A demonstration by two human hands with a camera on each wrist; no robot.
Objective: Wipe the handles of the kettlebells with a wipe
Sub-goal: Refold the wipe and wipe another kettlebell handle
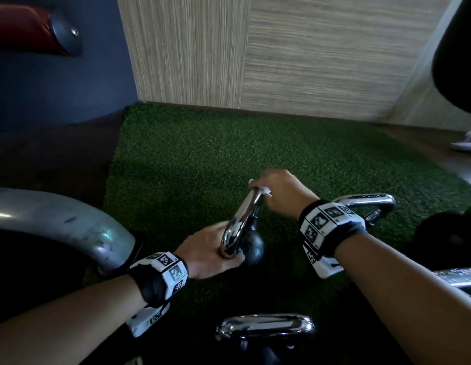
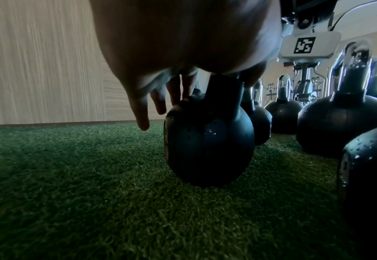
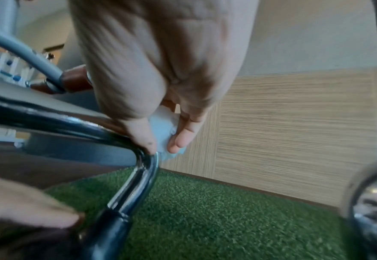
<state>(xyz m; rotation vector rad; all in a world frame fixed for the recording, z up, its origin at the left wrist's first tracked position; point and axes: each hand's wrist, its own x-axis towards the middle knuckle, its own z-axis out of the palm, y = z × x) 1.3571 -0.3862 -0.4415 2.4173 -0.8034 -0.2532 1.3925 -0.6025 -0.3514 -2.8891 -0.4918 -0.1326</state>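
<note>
A small kettlebell with a black ball [image 1: 252, 250] and a chrome handle [image 1: 243, 217] stands tilted on the green turf [image 1: 192, 154]. My left hand [image 1: 208, 252] grips the handle's near corner where it meets the ball. Its fingers [image 2: 141, 114] hang down beside the ball [image 2: 207, 146]. My right hand [image 1: 277, 189] pinches a crumpled white wipe [image 1: 264, 190] against the handle's far corner. In the right wrist view the wipe [image 3: 164, 133] sits between thumb and fingers, pressed on the chrome bend [image 3: 148, 168].
More kettlebells stand close by: chrome handles to the right [image 1: 366, 204], at the near edge [image 1: 266, 327] and far right [image 1: 461, 279]. A grey curved machine frame [image 1: 71, 222] is on my left. A wood-panel wall [image 1: 308, 61] bounds the turf. A shoe [image 1: 466, 143] shows at right.
</note>
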